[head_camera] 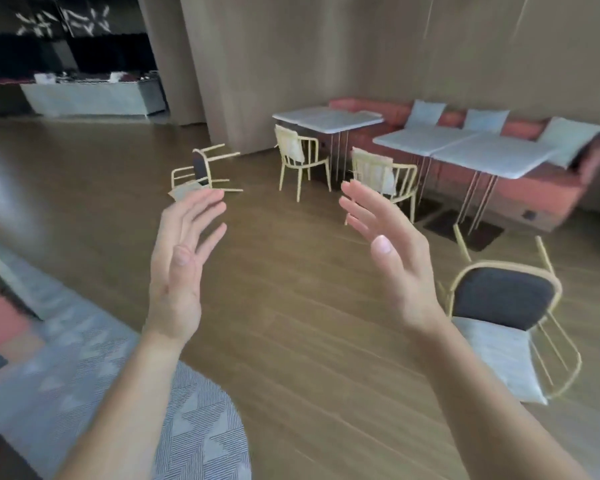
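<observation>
Hands first: left hand [179, 268] and right hand [392, 251] are both raised in front of the body, fingers spread and nearly straight, palms turned toward each other, holding and touching nothing. Thing to be dealt with, by my reading, is the toppled chair [201, 171]. It lies on its side on the wooden floor [291, 306], legs sticking out, well ahead of the left hand. Its grey seat pad [182, 195] shows just past the left fingertips, but that is line of sight only; hand and chair are well apart. Risk 1: the gap has to be walked with eyes on the chair, and the patterned rug [101, 375] ends right at the person's feet, so an edge could catch a step. Risk 2: the near chair [503, 299], dark-backed, sits just beside the right forearm. It seems off its feet too, though the angle leaves that unsure, and a swing of that arm or a sidestep could clip its thin frame. Risk 3: the pad looks loose and may slide off as the chair is righted. Risk 4: a grip on 1 leg only would let the light frame pivot and skid on the hard floor. Farther out, 2 upright chairs [297, 157] stand at the white surfaces [329, 117], near enough that swinging legs might strike them. Blur hides finer detail.
</observation>
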`<action>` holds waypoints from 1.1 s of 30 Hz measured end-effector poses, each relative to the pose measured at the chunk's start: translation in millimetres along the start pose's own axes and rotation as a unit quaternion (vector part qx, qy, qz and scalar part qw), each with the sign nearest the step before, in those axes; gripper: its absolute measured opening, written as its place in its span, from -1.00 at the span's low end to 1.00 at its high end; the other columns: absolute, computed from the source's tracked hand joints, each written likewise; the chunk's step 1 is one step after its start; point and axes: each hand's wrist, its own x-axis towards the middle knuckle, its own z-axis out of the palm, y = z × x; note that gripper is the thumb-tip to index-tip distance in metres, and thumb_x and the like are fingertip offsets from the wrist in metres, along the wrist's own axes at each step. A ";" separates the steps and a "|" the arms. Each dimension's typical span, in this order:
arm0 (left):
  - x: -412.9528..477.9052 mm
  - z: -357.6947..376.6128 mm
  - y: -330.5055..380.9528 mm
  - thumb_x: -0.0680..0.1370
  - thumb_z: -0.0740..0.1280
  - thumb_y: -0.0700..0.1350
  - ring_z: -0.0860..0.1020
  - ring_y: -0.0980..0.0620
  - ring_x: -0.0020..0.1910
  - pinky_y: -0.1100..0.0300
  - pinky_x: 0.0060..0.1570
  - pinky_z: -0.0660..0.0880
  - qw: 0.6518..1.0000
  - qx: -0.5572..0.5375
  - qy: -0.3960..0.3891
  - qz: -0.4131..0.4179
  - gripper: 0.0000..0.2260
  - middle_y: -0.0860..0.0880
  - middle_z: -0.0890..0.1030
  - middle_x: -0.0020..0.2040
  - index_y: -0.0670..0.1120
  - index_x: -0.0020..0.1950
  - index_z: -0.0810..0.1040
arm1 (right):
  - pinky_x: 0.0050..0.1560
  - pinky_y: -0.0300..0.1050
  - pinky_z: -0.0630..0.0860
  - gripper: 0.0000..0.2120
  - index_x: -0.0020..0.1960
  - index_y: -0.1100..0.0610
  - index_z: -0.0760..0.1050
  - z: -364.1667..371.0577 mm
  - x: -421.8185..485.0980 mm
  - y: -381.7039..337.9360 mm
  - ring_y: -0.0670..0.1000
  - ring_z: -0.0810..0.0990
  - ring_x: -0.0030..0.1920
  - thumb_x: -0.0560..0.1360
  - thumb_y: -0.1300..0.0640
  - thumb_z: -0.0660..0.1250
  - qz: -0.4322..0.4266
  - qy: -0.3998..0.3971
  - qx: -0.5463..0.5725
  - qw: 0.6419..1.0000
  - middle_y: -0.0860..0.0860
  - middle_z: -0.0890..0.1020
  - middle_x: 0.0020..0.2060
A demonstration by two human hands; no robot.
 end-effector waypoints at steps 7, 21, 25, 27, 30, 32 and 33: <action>67.5 107.2 -71.4 0.55 0.24 0.50 0.44 -0.16 0.57 -0.15 0.49 0.43 0.993 -0.059 -0.099 -0.019 -0.37 -0.06 0.49 0.53 0.17 0.50 0.44 | 0.46 0.24 0.45 -0.15 0.53 0.26 0.36 -101.4 13.2 38.2 0.09 0.51 0.48 0.57 -0.42 0.21 0.013 0.092 -0.096 0.991 0.08 0.51 0.49; 172.6 408.0 -139.1 0.11 0.23 0.75 0.34 -0.44 0.56 -0.23 0.52 0.34 0.924 -0.213 -0.314 -0.052 0.47 -0.43 0.28 0.58 -0.42 0.56 0.11 | 0.39 0.24 0.51 -0.39 0.52 0.33 0.34 -324.1 -0.9 55.4 0.18 0.61 0.36 0.60 -0.04 0.17 0.056 0.282 -0.284 0.915 0.20 0.49 0.48; 164.8 508.4 -145.2 0.13 0.25 0.74 0.38 -0.38 0.54 -0.17 0.50 0.38 0.903 -0.244 -0.351 -0.049 0.35 -0.37 0.31 0.58 -0.25 0.56 0.14 | 0.39 0.27 0.51 -0.39 0.51 0.32 0.35 -400.7 -34.6 52.9 0.15 0.59 0.39 0.59 -0.05 0.18 0.070 0.323 -0.310 0.891 0.19 0.50 0.47; 157.3 554.0 -149.1 0.17 0.26 0.72 0.41 -0.33 0.52 -0.14 0.49 0.40 0.900 -0.255 -0.351 -0.041 0.19 -0.30 0.35 0.55 -0.10 0.50 0.19 | 0.40 0.28 0.50 -0.40 0.51 0.31 0.37 -441.8 -51.2 54.8 0.13 0.58 0.41 0.60 -0.05 0.19 0.072 0.329 -0.323 0.884 0.16 0.52 0.46; 145.6 623.5 -159.1 0.26 0.28 0.69 0.46 -0.21 0.47 -0.12 0.48 0.42 0.902 -0.264 -0.338 -0.042 0.00 -0.19 0.40 0.50 0.00 0.43 0.28 | 0.42 0.28 0.48 -0.39 0.50 0.30 0.39 -513.6 -68.7 58.6 0.11 0.55 0.45 0.61 -0.09 0.20 0.071 0.333 -0.331 0.880 0.14 0.54 0.45; 143.8 661.8 -165.8 0.33 0.27 0.65 0.47 -0.20 0.48 -0.13 0.48 0.43 0.909 -0.256 -0.325 -0.045 -0.06 -0.18 0.41 0.51 0.01 0.44 0.30 | 0.43 0.26 0.48 -0.33 0.50 0.30 0.39 -555.2 -70.0 60.9 0.10 0.55 0.45 0.62 -0.20 0.24 0.084 0.329 -0.321 0.884 0.14 0.55 0.44; 146.0 677.6 -169.8 0.36 0.27 0.64 0.47 -0.20 0.49 -0.13 0.48 0.43 0.912 -0.254 -0.318 -0.047 -0.10 -0.17 0.41 0.52 0.03 0.45 0.31 | 0.44 0.25 0.48 -0.26 0.50 0.30 0.39 -573.8 -67.5 61.6 0.10 0.54 0.45 0.61 -0.29 0.25 0.087 0.328 -0.315 0.887 0.14 0.55 0.44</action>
